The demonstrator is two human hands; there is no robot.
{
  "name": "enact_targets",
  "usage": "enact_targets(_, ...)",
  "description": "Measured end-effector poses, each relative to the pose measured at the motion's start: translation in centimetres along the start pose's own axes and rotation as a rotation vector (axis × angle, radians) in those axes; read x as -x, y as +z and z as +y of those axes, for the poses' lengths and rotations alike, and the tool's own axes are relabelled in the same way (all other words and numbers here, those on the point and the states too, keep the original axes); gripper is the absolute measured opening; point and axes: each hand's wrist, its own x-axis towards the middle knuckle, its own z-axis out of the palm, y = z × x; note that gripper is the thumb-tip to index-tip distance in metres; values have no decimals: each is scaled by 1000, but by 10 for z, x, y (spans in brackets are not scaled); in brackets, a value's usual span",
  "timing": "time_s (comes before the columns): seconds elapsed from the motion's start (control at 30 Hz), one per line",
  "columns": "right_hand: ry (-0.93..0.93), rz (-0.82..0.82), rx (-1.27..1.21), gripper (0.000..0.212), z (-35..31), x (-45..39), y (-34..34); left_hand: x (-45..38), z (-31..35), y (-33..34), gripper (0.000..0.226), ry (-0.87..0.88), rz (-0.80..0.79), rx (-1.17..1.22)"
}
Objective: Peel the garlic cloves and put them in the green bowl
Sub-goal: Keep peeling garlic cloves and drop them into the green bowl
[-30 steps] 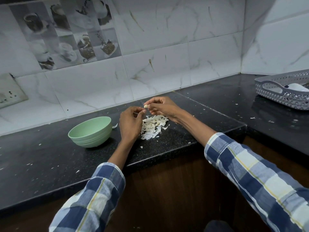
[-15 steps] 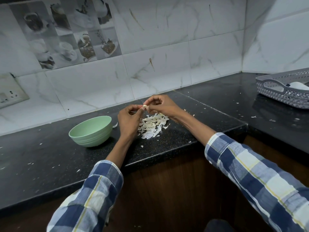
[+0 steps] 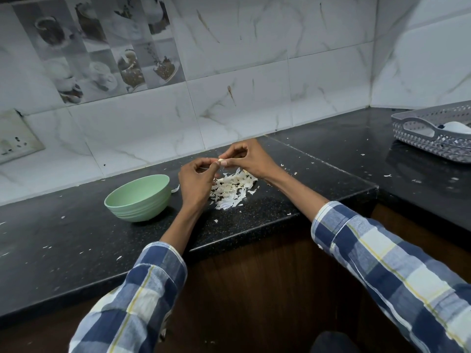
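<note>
Head view, hands (image 3: 221, 166) pinching garlic clove (image 3: 220, 161) (together)

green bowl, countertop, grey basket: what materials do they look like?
Green bowl: likely matte plastic or a fibre composite; soft sheen, moulded ridges round its wall. Countertop: polished black speckled stone, probably granite; it reflects the basket. Grey basket: moulded plastic, going by the perforated lattice walls and cut-out handle.

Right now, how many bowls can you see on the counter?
1. The green bowl sits on the black counter, just left of the left hand. The grey basket at far right is not a bowl.
</note>
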Motion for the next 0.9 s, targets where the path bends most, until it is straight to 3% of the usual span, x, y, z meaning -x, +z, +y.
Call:
enact_targets(0.23, -42, -17, 10, 14, -1, 1, 2, 1, 2, -1, 7, 11, 17, 14)
enact_targets(0.43, -17, -52, -25, 21, 0, -1, 0, 2, 1, 0, 12, 8, 9, 43)
enact_targets(0.73, 216, -110, -259, 25, 1, -2, -1, 0, -1, 3, 7, -4, -25, 38)
enact_targets(0.9, 268, -18, -364, 27, 0, -5, -2, 0, -4, 6, 11, 25, -53, -48)
